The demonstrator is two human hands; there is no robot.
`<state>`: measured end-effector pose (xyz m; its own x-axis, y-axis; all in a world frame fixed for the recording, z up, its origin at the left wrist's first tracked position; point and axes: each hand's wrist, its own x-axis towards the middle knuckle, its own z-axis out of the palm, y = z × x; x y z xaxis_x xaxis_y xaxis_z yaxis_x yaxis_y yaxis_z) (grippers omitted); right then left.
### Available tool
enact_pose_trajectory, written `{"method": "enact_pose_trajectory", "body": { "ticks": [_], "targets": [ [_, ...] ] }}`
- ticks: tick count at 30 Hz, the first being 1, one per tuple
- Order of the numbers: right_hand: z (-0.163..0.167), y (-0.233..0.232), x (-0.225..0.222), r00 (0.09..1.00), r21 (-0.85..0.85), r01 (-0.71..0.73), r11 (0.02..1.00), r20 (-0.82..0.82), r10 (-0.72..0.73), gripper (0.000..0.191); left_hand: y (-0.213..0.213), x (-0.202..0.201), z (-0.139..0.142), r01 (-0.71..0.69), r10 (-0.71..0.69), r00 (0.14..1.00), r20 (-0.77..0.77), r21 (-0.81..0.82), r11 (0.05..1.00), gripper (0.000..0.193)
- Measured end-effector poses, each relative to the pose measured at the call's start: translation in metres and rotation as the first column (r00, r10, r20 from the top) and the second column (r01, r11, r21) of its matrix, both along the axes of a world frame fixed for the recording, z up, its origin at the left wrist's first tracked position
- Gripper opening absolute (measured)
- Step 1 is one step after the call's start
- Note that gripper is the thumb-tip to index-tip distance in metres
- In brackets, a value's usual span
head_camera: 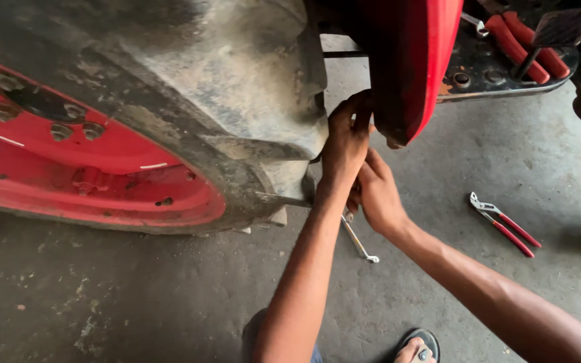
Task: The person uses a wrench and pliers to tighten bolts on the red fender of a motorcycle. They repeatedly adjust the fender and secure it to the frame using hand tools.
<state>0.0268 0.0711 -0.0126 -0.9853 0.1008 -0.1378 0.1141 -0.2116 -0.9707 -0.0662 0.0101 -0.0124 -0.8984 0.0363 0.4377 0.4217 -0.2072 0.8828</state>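
One large muddy tyre [223, 87] on a red wheel rim [68, 168]. Beside the tyre: one red fender [411, 60], two hands, left [345, 144] and right [378, 195], one spanner [358, 240]. Farther from the tyre, two red-handled pliers: one [504, 223] on the floor, one [522, 44] on a metal step [479, 77].

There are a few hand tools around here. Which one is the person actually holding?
The slim silver wrench, its upper end in the right hand. The red-handled pliers lie untouched on the floor, and another red-handled tool rests up on the machine's footplate.

No packages, labels, signs or screens anywhere in view; nothing here carries a printed face or a display.
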Motion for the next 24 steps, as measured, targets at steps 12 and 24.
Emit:
{"method": "enact_pose_trajectory", "body": {
  "ticks": [12,24],
  "targets": [
    [0.007,0.028,-0.008,0.994,0.484,-0.033,0.874,-0.073,0.078,0.023,0.027,-0.047,-0.024,0.190,-0.318,0.923,0.217,0.462,0.866,0.012],
    [0.040,0.024,-0.005,0.997,0.396,-0.079,0.915,0.011,0.081,0.030,0.034,-0.055,-0.030,0.132,-0.115,0.991,-0.067,0.371,0.919,0.011]
  ]
}}
